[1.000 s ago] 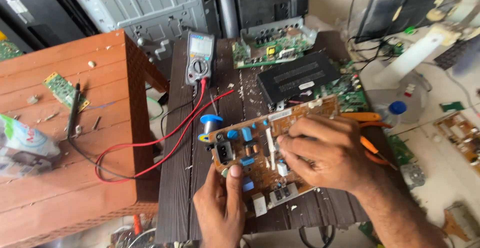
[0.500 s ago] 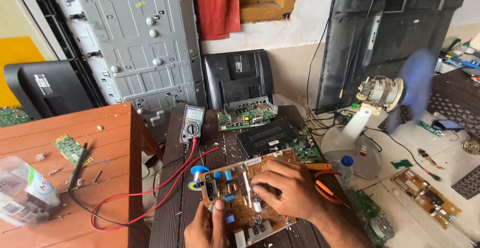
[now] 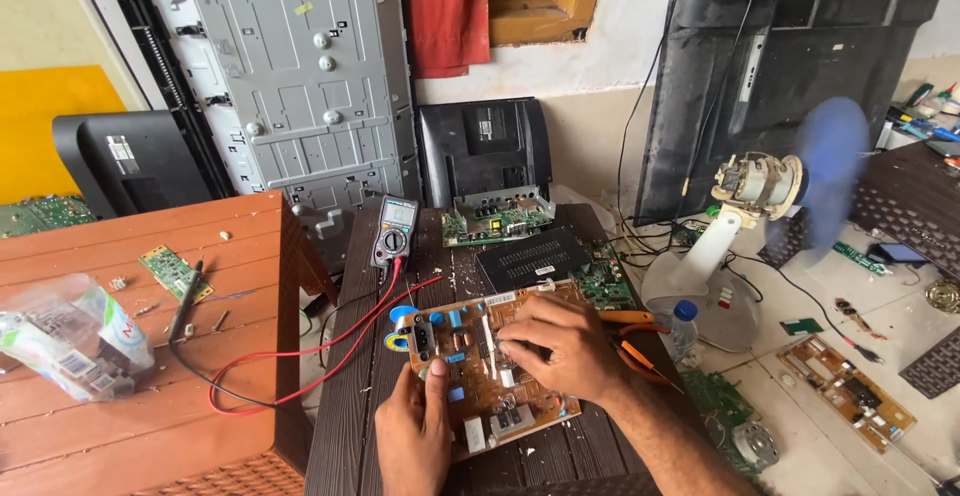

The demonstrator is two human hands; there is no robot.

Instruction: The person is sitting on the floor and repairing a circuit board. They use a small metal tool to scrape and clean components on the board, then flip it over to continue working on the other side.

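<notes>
Hands unmoved — both grasp circuit board (image 3: 480, 376), long axis toward multimeter (image 3: 394, 230).

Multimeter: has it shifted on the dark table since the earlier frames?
No. The multimeter lies at the dark table's far left edge, beside the green board, as before; only the camera tilted up.

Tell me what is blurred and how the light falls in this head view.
Head view: even, soft daylight, no hard shadows or strong glare; the fan's blue blades smear into a motion blur, while the brown circuit board, both hands (left hand, right hand) and the multimeter are sharp; wide-lens distortion bends the edges slightly.
</notes>
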